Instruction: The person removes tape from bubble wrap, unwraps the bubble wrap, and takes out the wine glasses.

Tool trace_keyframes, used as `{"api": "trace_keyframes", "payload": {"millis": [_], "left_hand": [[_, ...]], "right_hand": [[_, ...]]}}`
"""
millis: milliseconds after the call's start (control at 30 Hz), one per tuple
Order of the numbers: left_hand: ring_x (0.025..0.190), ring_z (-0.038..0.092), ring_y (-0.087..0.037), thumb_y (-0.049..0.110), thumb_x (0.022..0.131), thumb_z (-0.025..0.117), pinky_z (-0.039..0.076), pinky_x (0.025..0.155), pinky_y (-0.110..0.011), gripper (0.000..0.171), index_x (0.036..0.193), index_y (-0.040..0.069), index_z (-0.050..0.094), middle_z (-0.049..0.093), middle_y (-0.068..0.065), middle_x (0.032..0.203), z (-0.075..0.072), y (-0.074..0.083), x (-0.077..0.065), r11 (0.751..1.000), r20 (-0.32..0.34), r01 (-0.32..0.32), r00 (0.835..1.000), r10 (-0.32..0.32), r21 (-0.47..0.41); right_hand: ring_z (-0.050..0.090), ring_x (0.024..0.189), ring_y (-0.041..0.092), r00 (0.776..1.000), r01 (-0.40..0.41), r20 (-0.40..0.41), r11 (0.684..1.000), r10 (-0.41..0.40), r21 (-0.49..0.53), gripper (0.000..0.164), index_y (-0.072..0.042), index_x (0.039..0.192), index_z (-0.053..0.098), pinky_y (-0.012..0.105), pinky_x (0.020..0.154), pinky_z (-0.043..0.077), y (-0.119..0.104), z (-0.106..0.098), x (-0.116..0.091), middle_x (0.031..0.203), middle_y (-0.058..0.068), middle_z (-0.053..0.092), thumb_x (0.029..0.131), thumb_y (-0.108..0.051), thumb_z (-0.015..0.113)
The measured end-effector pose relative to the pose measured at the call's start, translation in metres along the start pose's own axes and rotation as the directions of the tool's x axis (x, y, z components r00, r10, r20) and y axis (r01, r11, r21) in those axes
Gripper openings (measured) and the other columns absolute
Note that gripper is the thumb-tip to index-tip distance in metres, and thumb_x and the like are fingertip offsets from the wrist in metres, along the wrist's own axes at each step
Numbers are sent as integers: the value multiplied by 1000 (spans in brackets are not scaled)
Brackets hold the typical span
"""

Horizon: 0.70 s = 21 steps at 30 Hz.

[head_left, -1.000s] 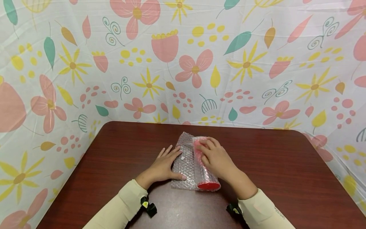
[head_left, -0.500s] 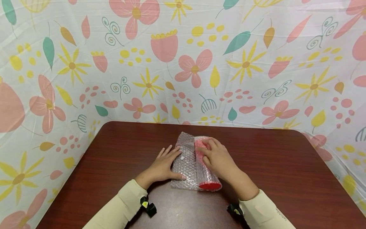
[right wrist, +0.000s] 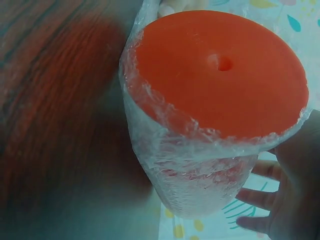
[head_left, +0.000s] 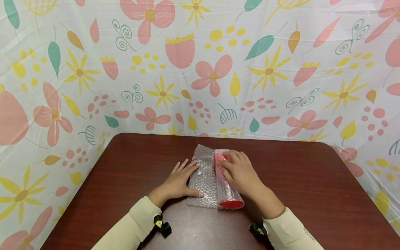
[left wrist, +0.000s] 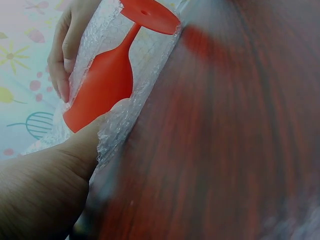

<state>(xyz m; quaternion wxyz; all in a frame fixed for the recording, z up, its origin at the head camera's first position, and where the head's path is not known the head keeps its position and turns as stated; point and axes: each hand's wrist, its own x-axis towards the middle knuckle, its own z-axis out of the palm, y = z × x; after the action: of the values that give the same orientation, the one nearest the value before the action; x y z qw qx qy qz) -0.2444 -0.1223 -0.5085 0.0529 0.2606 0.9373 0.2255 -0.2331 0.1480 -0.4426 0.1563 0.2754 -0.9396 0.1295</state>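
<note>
A red goblet lies on its side, rolled in clear bubble wrap. Its round foot points toward the person; the right wrist view shows a small hole in the foot's middle. My left hand lies with spread fingers on the flat part of the wrap, left of the roll. Over the roll, my right hand grips the wrapped goblet with bent fingers. In the right wrist view, fingers show beside the wrap. The head view hides most of the goblet's bowl and stem.
A dark reddish-brown table with rounded far corners carries everything. Behind it and along its sides hangs a white cloth printed with flowers and leaves. A small white bit sits on the wrap. Both cuffs have black straps.
The wrapped goblet has shifted slightly to the right with my right hand on it, and more flat wrap shows beside it. My left hand has stayed in place.
</note>
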Motion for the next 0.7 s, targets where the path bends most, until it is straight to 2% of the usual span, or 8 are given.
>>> {"api": "trace_keyframes", "payload": {"millis": [133, 400, 700], "left_hand": [[159, 10, -32, 76, 72, 74, 4, 126, -58, 113, 159, 17, 33, 21, 1, 170, 0, 0, 0, 1000, -3, -2, 1000, 2, 0], [158, 9, -33, 77, 72, 73, 3, 125, -60, 112, 159, 18, 34, 21, 1, 170, -1, 0, -2, 1000, 1, -14, 1000, 14, -11], [158, 10, -33, 76, 72, 74, 2, 125, -61, 111, 158, 19, 34, 23, 0, 169, -2, 0, -5, 1000, 3, -17, 1000, 17, -9]], "right_hand": [[49, 135, 36, 1000, 28, -14, 1000, -28, -6, 31, -15, 121, 75, 55, 115, 37, 0, -1, 0, 138, 11, 61, 92, -22, 68], [52, 136, 33, 997, 73, -41, 997, -71, 27, 33, -8, 123, 73, 52, 115, 39, 1, -3, 0, 136, 9, 66, 91, -15, 67], [49, 140, 30, 999, 36, -2, 998, -36, 56, 35, -8, 126, 71, 51, 118, 35, 3, -2, -2, 138, 8, 65, 93, -18, 68]]}}
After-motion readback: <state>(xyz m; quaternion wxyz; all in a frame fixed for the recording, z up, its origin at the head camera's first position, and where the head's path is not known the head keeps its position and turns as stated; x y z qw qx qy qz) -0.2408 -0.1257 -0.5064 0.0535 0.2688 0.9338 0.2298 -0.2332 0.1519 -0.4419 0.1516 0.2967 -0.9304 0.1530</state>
